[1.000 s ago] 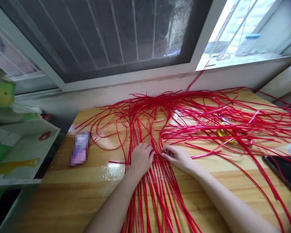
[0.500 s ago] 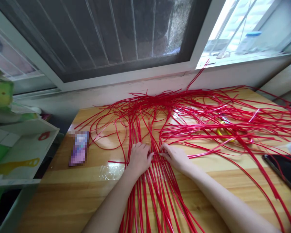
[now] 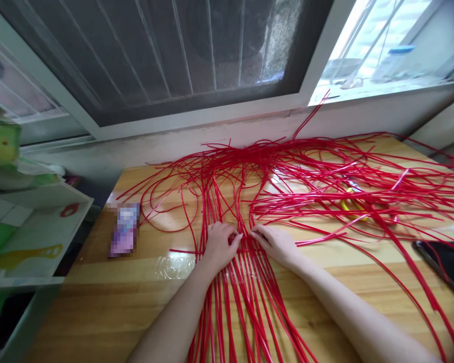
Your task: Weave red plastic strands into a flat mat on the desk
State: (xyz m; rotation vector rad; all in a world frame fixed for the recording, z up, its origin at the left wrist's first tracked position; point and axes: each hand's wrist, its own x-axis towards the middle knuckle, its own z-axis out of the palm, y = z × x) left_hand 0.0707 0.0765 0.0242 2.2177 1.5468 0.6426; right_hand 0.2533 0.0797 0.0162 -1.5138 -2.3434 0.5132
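Long red plastic strands [image 3: 245, 302] run side by side down the wooden table toward me, held partly under clear tape [image 3: 176, 266]. My left hand [image 3: 221, 244] rests on their left side, with thumb and forefinger pinched on a red strand. On the right side of the same strands lies my right hand [image 3: 274, 243], its fingers curled and closed on red strands. A small gap with crossing strands shows between the two hands. The fingertips partly hide what they grip.
A tangled heap of red strands [image 3: 265, 154] covers the back of the table [image 3: 98, 312]. Yellow-handled scissors [image 3: 353, 204] lie beneath strands at right, near a black phone [image 3: 444, 267]. A blurred-out purple packet [image 3: 124, 230] lies at left. A window stands behind.
My fingertips have moved slightly: the left thumb and forefinger have lifted a little, and the right fingers have drawn slightly rightward. The view has shifted a little.
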